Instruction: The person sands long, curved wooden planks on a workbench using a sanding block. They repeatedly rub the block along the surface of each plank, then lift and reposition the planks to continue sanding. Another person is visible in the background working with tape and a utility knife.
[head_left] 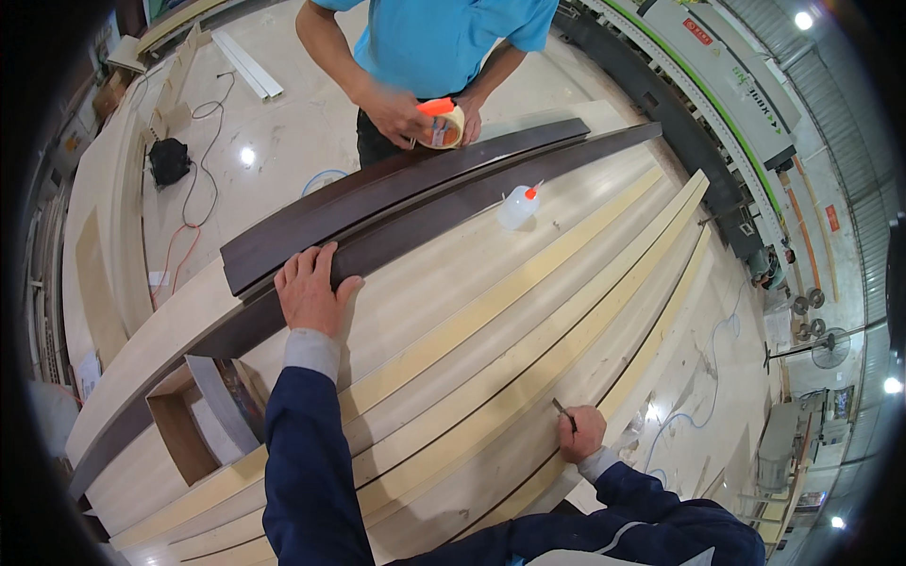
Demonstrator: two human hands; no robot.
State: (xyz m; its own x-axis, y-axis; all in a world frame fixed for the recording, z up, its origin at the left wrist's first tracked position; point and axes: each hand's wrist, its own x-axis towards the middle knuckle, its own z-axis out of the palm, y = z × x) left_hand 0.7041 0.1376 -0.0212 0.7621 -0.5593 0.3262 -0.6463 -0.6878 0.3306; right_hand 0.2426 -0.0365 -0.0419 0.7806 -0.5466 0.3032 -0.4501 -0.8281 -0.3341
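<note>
My left hand lies with its fingers spread on the near dark brown board, against the edge of a second dark brown board beside it. On the right, my right hand is closed round a slim dark tool; its pointed tip sticks out, but I cannot tell its exact kind. Under this hand run several long pale wood strips. Across the boards, a person in a blue shirt holds a roll of tape with an orange part on it.
A translucent squeeze bottle with a red cap stands on the pale panel. An open wooden box sits at the left. On the floor lie a black bag and cables. A long machine stands at the far right.
</note>
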